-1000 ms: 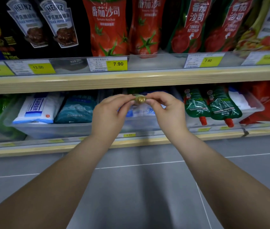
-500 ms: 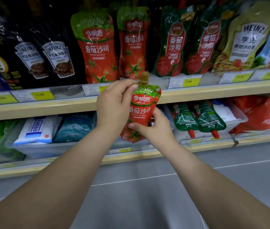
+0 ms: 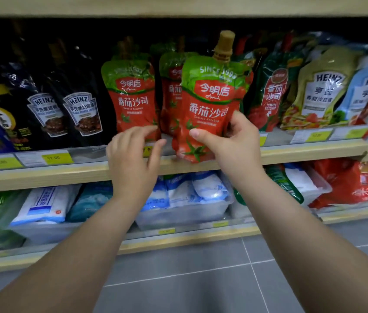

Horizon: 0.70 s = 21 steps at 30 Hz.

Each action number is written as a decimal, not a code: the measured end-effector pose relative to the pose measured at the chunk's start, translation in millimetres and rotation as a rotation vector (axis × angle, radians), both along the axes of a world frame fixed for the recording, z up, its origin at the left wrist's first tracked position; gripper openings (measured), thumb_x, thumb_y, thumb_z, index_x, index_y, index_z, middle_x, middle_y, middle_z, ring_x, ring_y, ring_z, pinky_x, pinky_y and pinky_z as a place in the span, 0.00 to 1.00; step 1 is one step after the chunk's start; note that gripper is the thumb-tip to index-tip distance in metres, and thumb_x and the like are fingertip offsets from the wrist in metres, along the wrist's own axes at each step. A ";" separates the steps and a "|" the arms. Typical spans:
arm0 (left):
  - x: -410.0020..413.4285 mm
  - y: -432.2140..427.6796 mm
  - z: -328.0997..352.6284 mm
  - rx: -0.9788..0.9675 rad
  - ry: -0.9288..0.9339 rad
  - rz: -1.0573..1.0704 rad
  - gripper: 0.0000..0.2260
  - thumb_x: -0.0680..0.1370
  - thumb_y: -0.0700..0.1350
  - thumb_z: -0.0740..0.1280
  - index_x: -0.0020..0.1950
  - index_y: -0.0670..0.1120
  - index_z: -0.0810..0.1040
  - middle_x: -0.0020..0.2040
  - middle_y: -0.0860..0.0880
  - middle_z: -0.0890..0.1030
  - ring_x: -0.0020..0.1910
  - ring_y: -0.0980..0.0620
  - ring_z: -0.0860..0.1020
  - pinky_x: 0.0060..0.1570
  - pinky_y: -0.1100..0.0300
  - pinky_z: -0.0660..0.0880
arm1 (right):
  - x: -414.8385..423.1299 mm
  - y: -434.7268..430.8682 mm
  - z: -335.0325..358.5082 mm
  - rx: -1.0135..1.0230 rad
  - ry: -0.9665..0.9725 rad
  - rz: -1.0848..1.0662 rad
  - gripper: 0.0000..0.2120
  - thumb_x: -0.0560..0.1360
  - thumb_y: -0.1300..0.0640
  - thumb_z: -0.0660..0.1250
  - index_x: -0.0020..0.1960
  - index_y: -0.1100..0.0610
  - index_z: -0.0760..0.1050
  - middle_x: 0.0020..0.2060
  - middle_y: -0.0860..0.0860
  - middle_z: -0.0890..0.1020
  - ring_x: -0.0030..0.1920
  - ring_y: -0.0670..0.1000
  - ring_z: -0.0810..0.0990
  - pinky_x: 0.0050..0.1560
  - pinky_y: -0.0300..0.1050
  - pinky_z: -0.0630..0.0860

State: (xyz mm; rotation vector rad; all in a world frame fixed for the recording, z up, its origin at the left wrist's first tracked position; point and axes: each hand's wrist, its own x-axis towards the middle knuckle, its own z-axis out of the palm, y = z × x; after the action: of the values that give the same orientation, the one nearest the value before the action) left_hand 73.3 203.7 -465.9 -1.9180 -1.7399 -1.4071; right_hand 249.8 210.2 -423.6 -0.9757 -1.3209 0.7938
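Observation:
A red and green tomato ketchup pouch (image 3: 207, 102) with a tan screw cap stands upright in front of the middle shelf. My right hand (image 3: 230, 141) grips its lower part, thumb across the front and fingers behind. My left hand (image 3: 133, 154) hovers just left of the pouch with relaxed, spread fingers, holding nothing and close to the shelf's front edge. Two matching ketchup pouches (image 3: 131, 98) stand on the shelf behind.
Black Heinz sauce pouches (image 3: 81, 111) stand at the left, green ketchup and pale Heinz salad pouches (image 3: 322, 89) at the right. The wooden shelf edge (image 3: 43, 175) carries yellow price tags. Below, clear bins hold white and blue bags (image 3: 43, 204). Grey floor tiles lie underneath.
The pouch rose from in front of the lower shelf to the middle shelf. My left hand let go of its top and dropped away; my right hand keeps holding it. The view tilted upward.

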 end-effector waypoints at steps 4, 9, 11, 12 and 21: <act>-9.4 2.8 -23.1 -0.010 0.136 0.080 0.17 0.73 0.57 0.70 0.56 0.49 0.80 0.54 0.47 0.79 0.55 0.45 0.71 0.56 0.52 0.64 | -7.7 13.1 14.1 0.096 -0.029 -0.027 0.19 0.64 0.60 0.78 0.49 0.46 0.76 0.44 0.41 0.83 0.47 0.40 0.81 0.51 0.39 0.79; -14.0 8.3 -34.1 0.035 0.200 0.067 0.20 0.71 0.57 0.72 0.58 0.47 0.79 0.54 0.45 0.79 0.55 0.44 0.69 0.57 0.51 0.64 | -21.3 33.2 10.4 0.135 -0.056 -0.060 0.19 0.63 0.60 0.78 0.49 0.46 0.75 0.48 0.51 0.83 0.51 0.48 0.81 0.55 0.50 0.78; -14.4 9.6 -36.3 0.041 0.208 0.066 0.20 0.72 0.57 0.72 0.58 0.47 0.79 0.54 0.45 0.79 0.55 0.43 0.70 0.57 0.50 0.65 | -24.9 40.8 5.5 0.120 -0.071 -0.067 0.19 0.63 0.59 0.78 0.49 0.45 0.76 0.48 0.50 0.83 0.51 0.48 0.82 0.54 0.49 0.78; -14.5 9.9 -37.4 0.043 0.211 0.067 0.20 0.72 0.57 0.72 0.58 0.47 0.80 0.55 0.45 0.78 0.56 0.42 0.71 0.57 0.50 0.65 | -25.9 43.7 2.8 0.107 -0.083 -0.068 0.19 0.63 0.58 0.78 0.48 0.45 0.76 0.47 0.47 0.84 0.50 0.45 0.82 0.53 0.46 0.79; -16.1 12.4 -42.9 0.080 0.206 0.066 0.19 0.72 0.57 0.71 0.59 0.48 0.79 0.56 0.46 0.78 0.57 0.45 0.67 0.58 0.52 0.63 | -26.2 66.5 -5.5 -0.039 -0.218 -0.051 0.20 0.63 0.56 0.79 0.52 0.54 0.77 0.44 0.44 0.83 0.46 0.44 0.82 0.50 0.46 0.80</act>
State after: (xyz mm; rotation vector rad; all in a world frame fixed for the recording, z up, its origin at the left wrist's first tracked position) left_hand 57.2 216.1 -508.9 -1.8717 -1.6124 -1.1912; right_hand 223.6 276.7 -429.1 -1.1470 -1.4653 0.6911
